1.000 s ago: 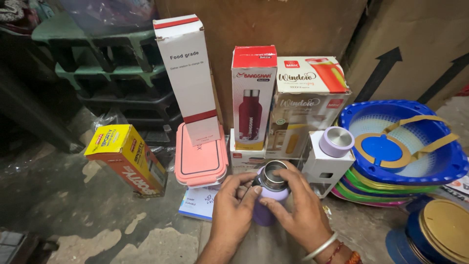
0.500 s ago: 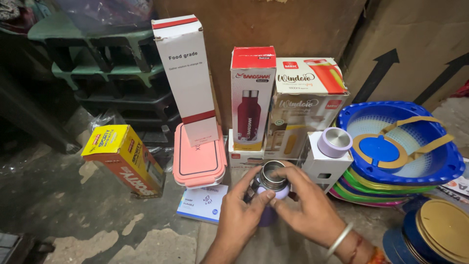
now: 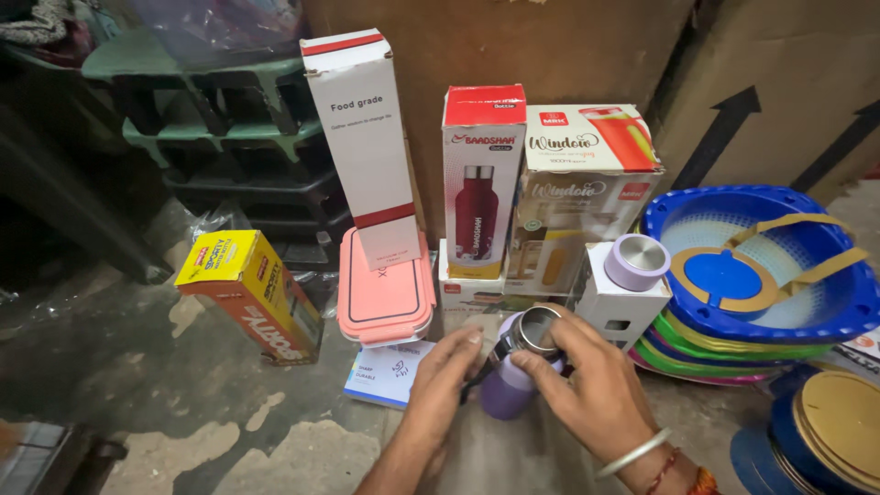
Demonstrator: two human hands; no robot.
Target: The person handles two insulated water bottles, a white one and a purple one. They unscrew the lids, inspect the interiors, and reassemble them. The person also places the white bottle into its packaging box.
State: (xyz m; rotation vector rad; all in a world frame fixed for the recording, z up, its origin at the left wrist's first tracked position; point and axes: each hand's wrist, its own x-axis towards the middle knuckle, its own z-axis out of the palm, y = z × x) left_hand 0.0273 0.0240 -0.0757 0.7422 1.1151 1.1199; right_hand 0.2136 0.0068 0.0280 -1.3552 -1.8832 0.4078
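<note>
A small lilac flask [image 3: 510, 385] with a steel neck and open steel mouth stands low on the concrete floor [image 3: 165, 385], just in front of the row of boxes, its lid off. The left hand [image 3: 440, 385] presses its fingers against the flask's left side over a dark strap, while the right hand [image 3: 587, 394] wraps around the right side, thumb and fingers clamped on the steel neck; a silver bangle and threads sit on that wrist. One matching lilac lid [image 3: 637, 261] with a steel top rests on one small white box [image 3: 619, 298] just right of the flask. Behind stand three upright cartons: one tall white box [image 3: 362, 137], one red-and-white bottle box [image 3: 481, 179] and one wider cream jug box [image 3: 587, 192]. One pink lunch container [image 3: 385, 298] leans against the tall box, one flat blue-and-white packet [image 3: 390, 371] lies before it, and one yellow-and-orange carton [image 3: 252, 289] lies toward the left. A stack of coloured plastic baskets [image 3: 761, 275], blue on top, sits at the right.
</note>
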